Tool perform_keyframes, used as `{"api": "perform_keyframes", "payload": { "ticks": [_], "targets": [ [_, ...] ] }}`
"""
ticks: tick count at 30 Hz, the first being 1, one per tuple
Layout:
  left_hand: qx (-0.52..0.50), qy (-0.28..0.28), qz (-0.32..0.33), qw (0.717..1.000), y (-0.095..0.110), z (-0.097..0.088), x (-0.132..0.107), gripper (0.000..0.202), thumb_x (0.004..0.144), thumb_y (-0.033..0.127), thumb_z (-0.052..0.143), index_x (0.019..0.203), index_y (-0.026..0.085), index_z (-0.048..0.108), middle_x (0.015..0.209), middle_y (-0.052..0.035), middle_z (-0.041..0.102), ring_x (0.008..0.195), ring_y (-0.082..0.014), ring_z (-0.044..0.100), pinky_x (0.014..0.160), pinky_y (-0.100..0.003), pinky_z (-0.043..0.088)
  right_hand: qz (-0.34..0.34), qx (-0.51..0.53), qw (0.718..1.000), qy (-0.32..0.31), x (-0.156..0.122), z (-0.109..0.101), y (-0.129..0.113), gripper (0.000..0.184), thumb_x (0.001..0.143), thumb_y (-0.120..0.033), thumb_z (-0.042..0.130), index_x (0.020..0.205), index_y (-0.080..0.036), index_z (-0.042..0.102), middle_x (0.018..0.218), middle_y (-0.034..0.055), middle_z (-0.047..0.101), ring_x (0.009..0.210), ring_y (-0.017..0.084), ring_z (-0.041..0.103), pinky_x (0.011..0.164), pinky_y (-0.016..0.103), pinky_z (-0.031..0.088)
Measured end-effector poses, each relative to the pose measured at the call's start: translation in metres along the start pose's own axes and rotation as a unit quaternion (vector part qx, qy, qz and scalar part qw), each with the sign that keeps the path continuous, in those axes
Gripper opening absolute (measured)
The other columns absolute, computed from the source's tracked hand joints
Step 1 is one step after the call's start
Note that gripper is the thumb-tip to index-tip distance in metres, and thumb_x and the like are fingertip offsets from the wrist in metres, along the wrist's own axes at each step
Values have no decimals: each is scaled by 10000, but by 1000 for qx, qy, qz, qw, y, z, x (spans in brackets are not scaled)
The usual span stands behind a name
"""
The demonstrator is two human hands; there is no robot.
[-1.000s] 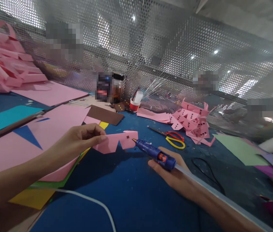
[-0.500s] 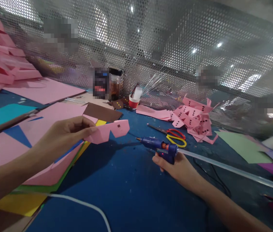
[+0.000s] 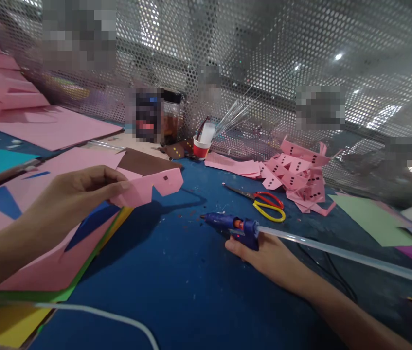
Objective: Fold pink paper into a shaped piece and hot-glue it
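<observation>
Pinched in my left hand (image 3: pixel 78 194) is a pink paper cutout (image 3: pixel 143 189) with a notch in its lower edge and one small dark square near its right end. It is held up over the blue table (image 3: pixel 176 272). My right hand (image 3: pixel 264 253) is wrapped round the grip of a blue glue gun (image 3: pixel 231 226), whose nozzle points left, below and apart from the cutout. A long clear glue stick (image 3: pixel 337 250) sticks out of the gun's back. Beyond the gun lie scissors (image 3: pixel 264 201) with red and yellow handles.
Coloured paper sheets (image 3: pixel 45 272) are stacked at left, with a white cord (image 3: pixel 111 313) in front. Pink strips with dark squares (image 3: pixel 300 175) pile up at back right. A red and white cup (image 3: pixel 201 147) stands near the perforated metal screen (image 3: pixel 264 63). Green paper (image 3: pixel 373 221) lies at right.
The pink cutout and my left hand have shifted left and slightly up in view. The glue gun has moved a little left and down, its nozzle now farther below the cutout. The camera view has shifted too.
</observation>
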State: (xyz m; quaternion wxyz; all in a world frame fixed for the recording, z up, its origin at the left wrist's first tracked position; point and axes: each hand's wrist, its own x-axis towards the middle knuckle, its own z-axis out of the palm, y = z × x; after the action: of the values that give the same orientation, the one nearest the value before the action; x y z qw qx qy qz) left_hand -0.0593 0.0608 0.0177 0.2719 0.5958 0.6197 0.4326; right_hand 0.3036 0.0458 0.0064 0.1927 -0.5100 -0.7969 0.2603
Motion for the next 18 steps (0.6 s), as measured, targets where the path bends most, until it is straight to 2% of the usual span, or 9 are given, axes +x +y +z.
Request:
{"api": "perform_keyframes", "payload": {
  "ticks": [4,12,18],
  "targets": [
    [-4,4,-19,1000,1,3,-1,350,740,548,672,854,218,660,810,10,671,766,-164,585,717,-262,454,-5,-19,1000,-21,0,-2,-4,338,934,-535,579,911,-228,719,784,12,704,702,185,621,642,301,476],
    [-5,13,-21,1000,6,4,-3,329,721,535,670,821,222,669,778,12,677,744,-157,590,688,-244,464,49,-31,996,-61,-1,-5,-8,462,933,-637,512,970,-229,724,888,20,726,800,216,641,748,335,483],
    [-21,2,-41,999,5,6,-3,359,714,550,684,860,222,674,845,-7,705,839,-204,637,741,-292,483,40,-31,997,-52,0,-3,-7,431,932,-610,529,944,-230,733,842,20,719,742,207,629,699,321,482]
  ]
}}
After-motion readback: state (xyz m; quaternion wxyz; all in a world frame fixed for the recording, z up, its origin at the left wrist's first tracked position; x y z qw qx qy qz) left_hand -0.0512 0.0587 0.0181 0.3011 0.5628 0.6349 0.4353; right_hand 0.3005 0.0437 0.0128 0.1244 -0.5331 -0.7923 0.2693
